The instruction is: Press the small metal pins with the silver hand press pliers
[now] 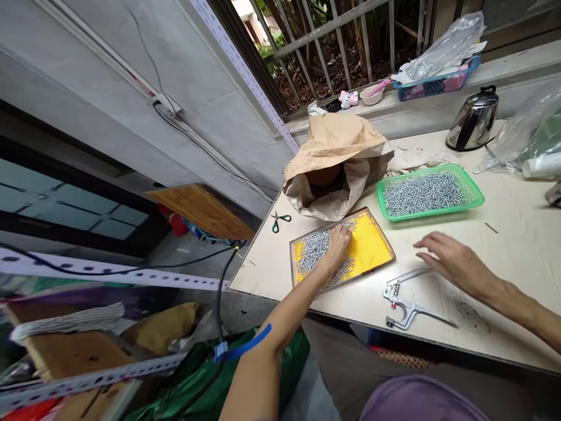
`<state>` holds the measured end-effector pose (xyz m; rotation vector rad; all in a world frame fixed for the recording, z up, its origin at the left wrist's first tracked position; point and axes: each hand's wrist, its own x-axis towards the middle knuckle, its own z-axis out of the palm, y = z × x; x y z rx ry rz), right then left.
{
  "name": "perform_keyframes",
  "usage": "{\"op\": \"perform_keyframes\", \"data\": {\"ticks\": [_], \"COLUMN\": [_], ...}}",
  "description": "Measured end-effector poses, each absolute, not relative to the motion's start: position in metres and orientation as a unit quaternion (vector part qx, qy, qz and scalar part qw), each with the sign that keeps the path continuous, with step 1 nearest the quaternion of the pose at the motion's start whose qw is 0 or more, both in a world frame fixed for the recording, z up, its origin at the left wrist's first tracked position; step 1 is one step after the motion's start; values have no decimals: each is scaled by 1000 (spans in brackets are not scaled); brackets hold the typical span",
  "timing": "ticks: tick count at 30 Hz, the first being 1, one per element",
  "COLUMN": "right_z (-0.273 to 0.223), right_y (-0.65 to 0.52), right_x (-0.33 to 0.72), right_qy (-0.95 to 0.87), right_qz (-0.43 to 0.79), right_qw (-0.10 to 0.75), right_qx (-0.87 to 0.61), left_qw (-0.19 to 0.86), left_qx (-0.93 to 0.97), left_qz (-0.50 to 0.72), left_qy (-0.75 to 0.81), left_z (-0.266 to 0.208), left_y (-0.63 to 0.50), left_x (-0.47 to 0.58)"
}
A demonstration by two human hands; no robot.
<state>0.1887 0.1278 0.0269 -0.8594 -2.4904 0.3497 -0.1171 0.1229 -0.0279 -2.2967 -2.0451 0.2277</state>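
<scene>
We are finding the screws lying in the tray, directly beneath the left hand, whose grip we cannot tell; the right hand, farther off, is hovering empty, thumb apart.

A purple top (bare forearms) meets greyish trousers.

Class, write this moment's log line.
Left hand: touching small silver metal pieces in rectangular yellow-bottomed tray | right hand: open, over pale table
</scene>
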Motion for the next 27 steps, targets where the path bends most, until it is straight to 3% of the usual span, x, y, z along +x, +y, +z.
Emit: {"op": "perform_keyframes", "data": {"ticks": [6,15,19,23,27], "right_z": [-12,-35,-32,-38,-45], "right_y": [70,51,47,44,43], "right_x": [206,213,214,214,210], "right_qy": [-908,-900,-907,-907,-904], "right_qz": [262,260,254,240,242], "right_qw": [120,114,114,117,91], "right_qx": [-303,-330,-316,-325,-340], "left_qw": [8,-5,-36,-240,-480], "left_qx": [-738,-731,-696,-585,-453], "left_qz": [114,82,-40,-200,-249], "left_qy": [-665,-677,-716,-748,-709], "left_z": [-19,-13,-4,4,-4], "left_y": [123,137,131,95,43], "left_x": [-118,-111,-109,-91,-58]}}
